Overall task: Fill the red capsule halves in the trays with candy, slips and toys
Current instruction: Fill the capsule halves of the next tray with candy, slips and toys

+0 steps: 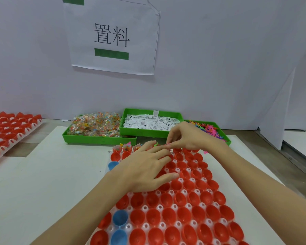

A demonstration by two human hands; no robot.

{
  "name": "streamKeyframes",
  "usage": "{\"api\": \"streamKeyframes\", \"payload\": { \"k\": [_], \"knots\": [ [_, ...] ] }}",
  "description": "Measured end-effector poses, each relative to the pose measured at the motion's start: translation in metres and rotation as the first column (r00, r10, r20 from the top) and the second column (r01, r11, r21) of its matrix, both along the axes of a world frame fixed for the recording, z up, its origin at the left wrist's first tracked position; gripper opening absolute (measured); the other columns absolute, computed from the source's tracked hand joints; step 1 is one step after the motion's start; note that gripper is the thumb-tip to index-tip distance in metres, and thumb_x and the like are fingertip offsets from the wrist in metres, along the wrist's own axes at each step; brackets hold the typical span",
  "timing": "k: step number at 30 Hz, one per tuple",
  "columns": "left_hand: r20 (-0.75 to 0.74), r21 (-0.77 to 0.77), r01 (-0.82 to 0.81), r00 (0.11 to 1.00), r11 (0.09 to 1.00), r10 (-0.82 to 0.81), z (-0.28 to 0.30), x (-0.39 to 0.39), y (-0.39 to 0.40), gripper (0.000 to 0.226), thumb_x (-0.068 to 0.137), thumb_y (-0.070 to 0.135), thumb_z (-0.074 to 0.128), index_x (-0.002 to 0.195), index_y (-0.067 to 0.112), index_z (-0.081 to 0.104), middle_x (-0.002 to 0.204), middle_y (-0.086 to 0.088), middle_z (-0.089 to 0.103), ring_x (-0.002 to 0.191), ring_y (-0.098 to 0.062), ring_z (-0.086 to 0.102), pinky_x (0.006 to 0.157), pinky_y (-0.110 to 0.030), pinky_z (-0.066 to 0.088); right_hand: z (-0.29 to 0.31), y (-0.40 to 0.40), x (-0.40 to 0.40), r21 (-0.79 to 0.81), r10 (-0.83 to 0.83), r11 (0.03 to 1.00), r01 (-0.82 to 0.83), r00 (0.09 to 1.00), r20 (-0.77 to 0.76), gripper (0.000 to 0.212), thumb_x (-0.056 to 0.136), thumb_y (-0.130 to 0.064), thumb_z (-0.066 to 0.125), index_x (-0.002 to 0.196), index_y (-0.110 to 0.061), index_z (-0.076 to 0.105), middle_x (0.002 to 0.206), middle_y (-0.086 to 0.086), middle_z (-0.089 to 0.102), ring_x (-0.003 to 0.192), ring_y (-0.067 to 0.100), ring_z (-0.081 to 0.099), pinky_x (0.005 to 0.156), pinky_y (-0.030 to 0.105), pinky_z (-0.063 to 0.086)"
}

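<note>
Left hand (pixel 145 167) is lying flat, fingers (pixel 166 176) straight, pressing on the red capsule halves (pixel 184 202) in the clear tray (pixel 145 207) on the tabletop (pixel 48 179). Right hand (pixel 185 137) is hovering over the far rows, fingers pinching a small toy (pixel 167 144). Candy (pixel 95 125), slips (pixel 148 122) and toys (pixel 208 129) are sitting in green bins (pixel 99 139) beyond the tray. A few far-left halves are holding candy.

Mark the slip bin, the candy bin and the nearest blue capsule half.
slip bin (pixel 149 134): head view, green front wall.
candy bin (pixel 99 140): head view, green front wall.
nearest blue capsule half (pixel 119 236): head view, inner bowl.
</note>
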State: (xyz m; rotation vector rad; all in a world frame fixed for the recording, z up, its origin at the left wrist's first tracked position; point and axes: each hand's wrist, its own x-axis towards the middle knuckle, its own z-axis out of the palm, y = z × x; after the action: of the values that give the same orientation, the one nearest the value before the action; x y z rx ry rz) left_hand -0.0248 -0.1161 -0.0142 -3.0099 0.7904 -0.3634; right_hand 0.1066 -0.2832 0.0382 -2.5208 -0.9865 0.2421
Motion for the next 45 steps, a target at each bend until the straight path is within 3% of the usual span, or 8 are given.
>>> {"api": "streamKeyframes", "payload": {
  "k": [4, 8, 14, 21, 28, 33, 37, 45],
  "knots": [
    [0.008, -0.012, 0.011, 1.000, 1.000, -0.011, -0.003, 0.000, 0.001, 0.079, 0.101, 0.073, 0.009, 0.145, 0.021, 0.050, 0.154, 0.009, 0.045, 0.150, -0.007, 0.028, 0.128, -0.036, 0.003, 0.001, -0.010, -0.002, 0.079, -0.009, 0.997, 0.013, 0.999, -0.054, 0.005, 0.087, -0.023, 0.080, 0.089, -0.019, 0.079, 0.079, -0.001, 0.077, 0.075, 0.009, 0.073, 0.073, 0.025, 0.058],
    [0.025, -0.004, 0.008, 1.000, 1.000, -0.008, -0.003, 0.000, 0.001, 0.078, 0.101, 0.073, 0.010, 0.144, 0.021, 0.050, 0.152, 0.009, 0.045, 0.146, -0.008, 0.032, 0.124, -0.032, 0.002, -0.001, -0.015, -0.004, 0.133, -0.037, 0.990, 0.047, 0.996, -0.082, 0.003, 0.087, -0.018, 0.080, 0.090, -0.018, 0.079, 0.082, -0.002, 0.078, 0.078, 0.009, 0.074, 0.082, 0.032, 0.061],
    [-0.015, -0.010, -0.001, 1.000, 1.000, 0.001, -0.001, -0.001, 0.001, 0.078, 0.100, 0.072, 0.010, 0.146, 0.021, 0.047, 0.154, 0.009, 0.040, 0.140, -0.007, 0.038, 0.124, -0.032, 0.002, 0.002, -0.017, -0.004, 0.172, -0.017, 0.985, 0.031, 0.997, -0.081, 0.001, 0.088, -0.020, 0.078, 0.088, -0.021, 0.079, 0.091, -0.005, 0.077, 0.083, 0.008, 0.072, 0.083, 0.031, 0.060],
    [-0.104, -0.031, -0.012, 0.995, 0.999, 0.008, 0.002, -0.001, 0.000, 0.075, 0.102, 0.069, 0.015, 0.151, 0.020, 0.044, 0.157, 0.009, 0.035, 0.142, -0.010, 0.041, 0.128, -0.037, 0.008, -0.003, -0.014, -0.004, 0.206, -0.029, 0.977, 0.060, 0.989, -0.147, 0.005, 0.091, -0.021, 0.077, 0.090, -0.016, 0.076, 0.082, -0.003, 0.077, 0.072, 0.003, 0.070, 0.064, 0.015, 0.051],
    [-0.110, -0.047, -0.006, 0.994, 0.999, 0.001, 0.001, 0.000, 0.002, 0.075, 0.102, 0.070, 0.015, 0.151, 0.020, 0.043, 0.156, 0.011, 0.036, 0.146, -0.006, 0.032, 0.129, -0.034, 0.005, -0.008, -0.007, -0.007, 0.183, -0.066, 0.979, 0.089, 0.989, -0.129, 0.006, 0.094, -0.022, 0.073, 0.089, -0.020, 0.075, 0.084, 0.005, 0.078, 0.081, 0.018, 0.073, 0.074, 0.027, 0.057],
    [-0.121, -0.063, -0.010, 0.993, 0.998, 0.002, 0.000, 0.001, 0.002, 0.076, 0.101, 0.070, 0.016, 0.153, 0.020, 0.041, 0.158, 0.010, 0.035, 0.148, -0.008, 0.029, 0.129, -0.032, 0.003, -0.012, -0.001, -0.011, 0.178, -0.086, 0.979, 0.099, 0.993, -0.080, 0.015, 0.094, -0.020, 0.073, 0.080, -0.025, 0.072, 0.081, -0.002, 0.075, 0.078, 0.013, 0.070, 0.078, 0.031, 0.058],
    [-0.123, -0.064, -0.011, 0.992, 0.998, 0.003, 0.001, -0.001, 0.002, 0.075, 0.102, 0.070, 0.018, 0.153, 0.020, 0.041, 0.159, 0.009, 0.035, 0.147, -0.008, 0.031, 0.128, -0.030, 0.002, -0.015, 0.002, -0.013, 0.258, -0.159, 0.948, 0.186, 0.980, -0.121, 0.018, 0.094, -0.017, 0.073, 0.077, -0.025, 0.075, 0.088, 0.006, 0.077, 0.090, 0.025, 0.073, 0.085, 0.043, 0.060],
    [-0.140, -0.078, -0.019, 0.990, 0.997, 0.008, 0.002, -0.001, 0.002, 0.074, 0.102, 0.070, 0.018, 0.152, 0.021, 0.042, 0.155, 0.011, 0.036, 0.145, -0.008, 0.033, 0.127, -0.029, 0.001, -0.020, 0.003, -0.015, 0.209, -0.165, 0.963, 0.168, 0.986, -0.034, 0.008, 0.090, -0.021, 0.077, 0.083, -0.021, 0.074, 0.089, 0.000, 0.077, 0.086, 0.012, 0.071, 0.086, 0.039, 0.059]
  ]
}}
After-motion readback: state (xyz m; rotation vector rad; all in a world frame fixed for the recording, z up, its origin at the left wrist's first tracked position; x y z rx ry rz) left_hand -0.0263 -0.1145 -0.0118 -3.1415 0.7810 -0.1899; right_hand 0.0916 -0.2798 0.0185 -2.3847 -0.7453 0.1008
